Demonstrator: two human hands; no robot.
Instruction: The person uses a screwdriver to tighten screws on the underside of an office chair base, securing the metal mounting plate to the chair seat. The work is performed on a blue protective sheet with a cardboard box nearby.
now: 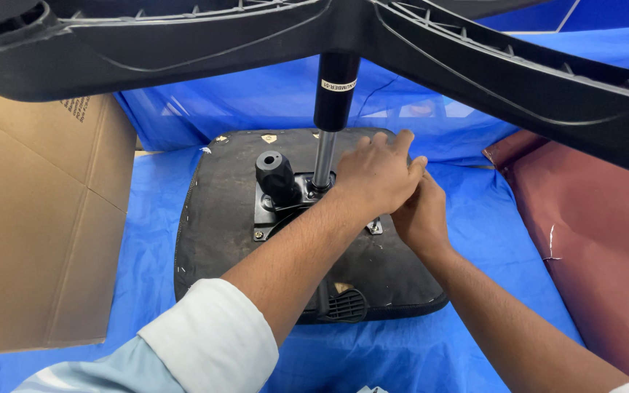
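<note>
An upturned black chair seat (220,218) lies on a blue tarp (489,218). A black metal mechanism plate (271,211) with a round black knob (274,173) is fixed to its underside. A gas lift cylinder (335,94) rises from the plate into the black star base (475,65) overhead. My left hand (376,175) rests palm down over the right side of the plate, beside the cylinder's foot. My right hand (420,215) sits just under and to the right of it, fingers curled at the plate's edge. What the fingers touch is hidden.
A large cardboard box (30,225) stands at the left. A dark red wrapped item (591,233) lies at the right. The base's arms span the top of the view. A small vent grille (347,306) sits at the seat's near edge.
</note>
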